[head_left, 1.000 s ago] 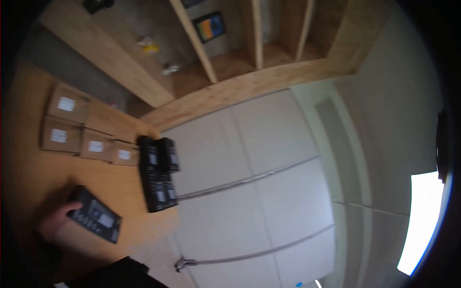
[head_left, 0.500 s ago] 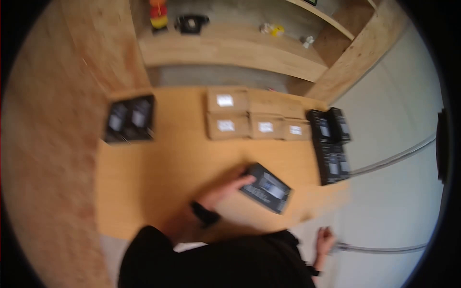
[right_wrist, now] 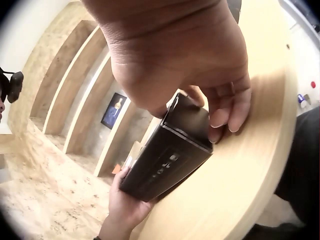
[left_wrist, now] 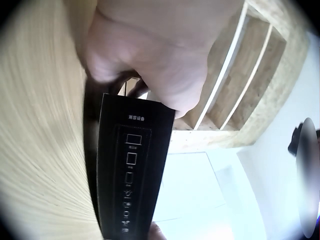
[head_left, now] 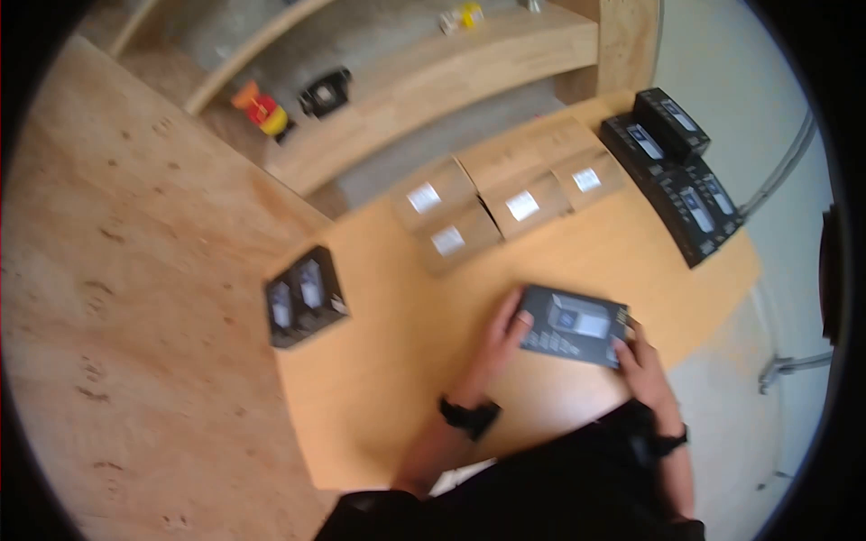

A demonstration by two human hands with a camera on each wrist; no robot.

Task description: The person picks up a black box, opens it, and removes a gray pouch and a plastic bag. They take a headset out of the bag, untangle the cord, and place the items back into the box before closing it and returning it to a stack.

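Note:
A flat black box (head_left: 575,325) with a pale device picture on its upper face is held just above the front part of the wooden table. My left hand (head_left: 498,347) grips its left end, thumb on top. At the opposite end my right hand (head_left: 642,371) holds the right edge, thumb over the printed face. The left wrist view shows a long side of the box (left_wrist: 132,170), printed with a row of small icons. In the right wrist view, the fingers (right_wrist: 239,107) curl around the near end of the box (right_wrist: 167,160).
Several brown cardboard boxes (head_left: 521,207) with white labels stand along the table's back. Black boxes (head_left: 695,207) are stacked at the right end; two more black boxes (head_left: 307,296) stand by the left edge. A wooden shelf (head_left: 433,99) with a black telephone (head_left: 325,92) runs behind.
The head view has swung left and down over the table. My right hand, apart from the box half a second ago, now holds its right end. The left hand keeps its grip.

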